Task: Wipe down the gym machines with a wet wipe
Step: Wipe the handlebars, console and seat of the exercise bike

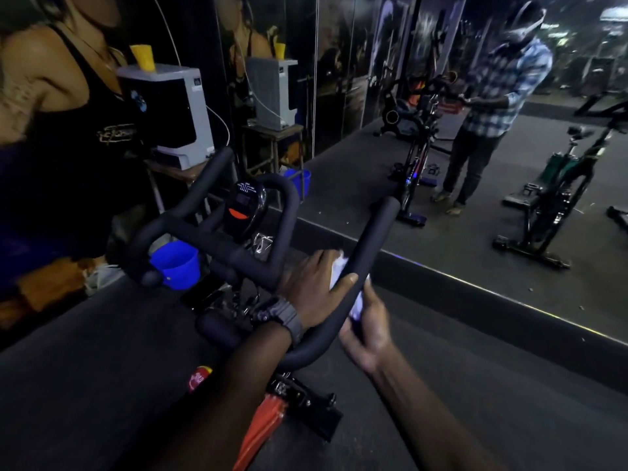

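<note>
Here, the mirror wall [475, 147] fills the frame from twelve to three o'clock, reflecting you and other bikes. The spin bike's black handlebar [217, 243] spreads across the centre, its console [245, 207] at about eleven o'clock of your hands. A blue bucket [176, 263] sits on the floor under the bar, at nine o'clock of your left hand. Your left hand [314, 287], watch [287, 317] on its wrist, curls round the right-side bar with the white wet wipe [338, 268] pressed beneath the fingers. Your right hand [368, 329], at five o'clock of it, pinches the wipe's lower end.
</note>
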The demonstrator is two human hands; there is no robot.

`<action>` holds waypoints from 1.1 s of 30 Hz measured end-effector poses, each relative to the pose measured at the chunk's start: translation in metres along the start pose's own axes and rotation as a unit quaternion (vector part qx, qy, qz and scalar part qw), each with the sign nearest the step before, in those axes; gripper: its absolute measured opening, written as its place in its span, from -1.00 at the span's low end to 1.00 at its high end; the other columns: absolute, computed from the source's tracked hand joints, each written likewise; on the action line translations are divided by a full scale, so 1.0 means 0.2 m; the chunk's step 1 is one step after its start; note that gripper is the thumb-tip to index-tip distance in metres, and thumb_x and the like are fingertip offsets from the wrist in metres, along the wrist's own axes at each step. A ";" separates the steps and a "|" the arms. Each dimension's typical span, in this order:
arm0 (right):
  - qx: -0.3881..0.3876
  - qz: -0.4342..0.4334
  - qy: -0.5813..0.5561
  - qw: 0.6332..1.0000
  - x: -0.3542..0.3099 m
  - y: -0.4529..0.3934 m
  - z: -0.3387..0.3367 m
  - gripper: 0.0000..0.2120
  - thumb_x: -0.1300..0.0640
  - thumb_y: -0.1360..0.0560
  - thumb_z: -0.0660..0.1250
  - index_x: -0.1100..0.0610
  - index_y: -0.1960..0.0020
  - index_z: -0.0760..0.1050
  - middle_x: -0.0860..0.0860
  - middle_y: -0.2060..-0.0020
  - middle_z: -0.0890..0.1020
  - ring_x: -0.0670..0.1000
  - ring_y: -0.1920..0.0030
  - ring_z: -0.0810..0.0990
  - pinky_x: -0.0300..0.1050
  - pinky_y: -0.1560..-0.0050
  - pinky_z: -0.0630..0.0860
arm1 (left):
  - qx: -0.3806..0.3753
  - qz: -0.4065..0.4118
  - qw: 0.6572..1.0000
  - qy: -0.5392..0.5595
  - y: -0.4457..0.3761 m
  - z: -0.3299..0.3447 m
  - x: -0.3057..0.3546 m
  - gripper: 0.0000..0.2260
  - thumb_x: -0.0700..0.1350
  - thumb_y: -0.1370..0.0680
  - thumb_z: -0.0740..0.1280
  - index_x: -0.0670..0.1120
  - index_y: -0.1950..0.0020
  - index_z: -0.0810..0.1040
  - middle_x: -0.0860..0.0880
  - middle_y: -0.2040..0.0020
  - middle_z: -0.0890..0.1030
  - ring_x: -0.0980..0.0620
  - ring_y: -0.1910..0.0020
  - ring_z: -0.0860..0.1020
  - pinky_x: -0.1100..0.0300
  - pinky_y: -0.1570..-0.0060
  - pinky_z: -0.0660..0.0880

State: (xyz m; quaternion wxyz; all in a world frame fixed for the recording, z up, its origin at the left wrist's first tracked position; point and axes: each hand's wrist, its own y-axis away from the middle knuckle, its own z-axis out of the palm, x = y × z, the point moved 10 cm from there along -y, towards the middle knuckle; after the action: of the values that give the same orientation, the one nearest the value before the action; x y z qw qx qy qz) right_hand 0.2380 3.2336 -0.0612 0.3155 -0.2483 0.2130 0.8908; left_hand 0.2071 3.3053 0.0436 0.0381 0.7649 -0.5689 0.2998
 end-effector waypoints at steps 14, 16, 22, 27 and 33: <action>-0.025 0.044 -0.005 0.999 -0.05 0.02 0.06 -0.47 -0.14 -0.68 0.04 0.23 -0.01 0.63 0.10 0.15 0.68 0.00 0.13 0.65 -0.11 -0.12 0.53 | 0.091 -0.012 0.995 -0.026 0.00 -0.09 -0.02 -0.47 0.34 -0.50 0.02 0.05 -0.30 0.41 0.09 -0.31 0.46 0.02 -0.32 0.44 -0.03 -0.18 0.46; -0.023 0.022 0.039 0.999 -0.12 -0.04 0.05 -0.47 -0.12 -0.69 0.01 0.24 -0.10 0.61 0.15 0.06 0.68 0.05 0.10 0.67 -0.06 -0.08 0.57 | 0.092 -0.008 0.995 -0.027 0.01 -0.09 -0.01 -0.49 0.33 -0.51 0.02 0.05 -0.28 0.41 0.09 -0.29 0.47 0.02 -0.30 0.44 -0.04 -0.16 0.47; 0.027 -0.089 0.069 0.993 -0.73 -0.31 0.19 -0.44 -0.16 -0.67 0.00 0.23 -0.23 0.58 0.14 0.02 0.67 0.05 0.13 0.67 -0.07 0.02 0.60 | 0.088 -0.011 0.995 -0.045 0.00 -0.09 -0.01 -0.47 0.34 -0.53 -0.01 0.05 -0.30 0.40 0.11 -0.31 0.46 0.05 -0.31 0.43 0.01 -0.13 0.47; 0.002 0.016 0.040 0.999 -0.20 -0.06 0.05 -0.48 -0.12 -0.68 0.05 0.22 -0.03 0.65 0.10 0.16 0.69 0.01 0.19 0.67 -0.10 0.02 0.61 | 0.099 -0.005 0.995 -0.031 0.00 -0.09 -0.02 -0.52 0.34 -0.52 0.04 0.08 -0.26 0.39 0.12 -0.27 0.46 0.04 -0.27 0.47 -0.01 -0.12 0.50; 0.029 -0.042 0.028 0.998 -0.62 -0.28 0.18 -0.35 -0.15 -0.67 -0.02 0.21 0.22 0.66 0.06 0.49 0.56 -0.01 0.46 0.54 -0.20 0.29 0.52 | 0.098 -0.003 0.994 -0.037 0.00 -0.09 -0.02 -0.51 0.35 -0.53 0.00 0.08 -0.26 0.39 0.12 -0.30 0.42 0.04 -0.30 0.45 -0.06 -0.09 0.51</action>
State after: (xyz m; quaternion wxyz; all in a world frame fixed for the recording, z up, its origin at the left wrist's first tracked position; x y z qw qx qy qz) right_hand 0.3492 3.2352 0.0260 0.3538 -0.2724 0.2365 0.8630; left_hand 0.1992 3.3155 0.0558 -0.0571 0.7773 -0.5352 0.3257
